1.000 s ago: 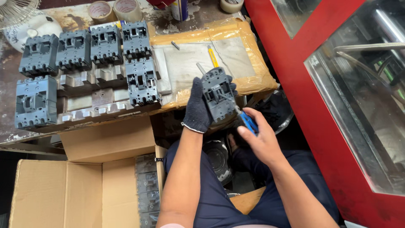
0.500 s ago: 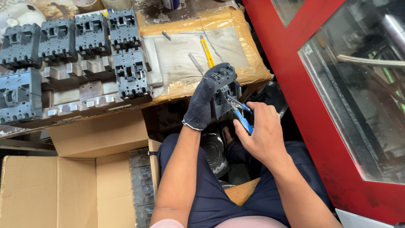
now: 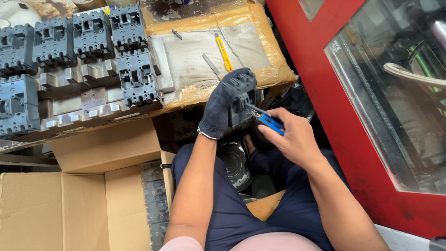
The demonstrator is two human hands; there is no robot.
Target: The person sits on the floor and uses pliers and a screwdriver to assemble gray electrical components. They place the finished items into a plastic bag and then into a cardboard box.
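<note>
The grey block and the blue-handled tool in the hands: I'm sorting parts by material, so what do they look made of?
The grey block looks like moulded plastic: matt dark grey with crisp ribs and slots. The blue-handled tool seems to be metal at the tip, thin and shiny, with glossy blue plastic grips. The left hand wears a dark knitted fabric glove.

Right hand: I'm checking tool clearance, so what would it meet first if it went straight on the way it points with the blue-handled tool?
The right hand points its blue-handled tool left at the grey breaker in the gloved left hand; it probably meets the breaker first, and the tip already looks at it.
</note>
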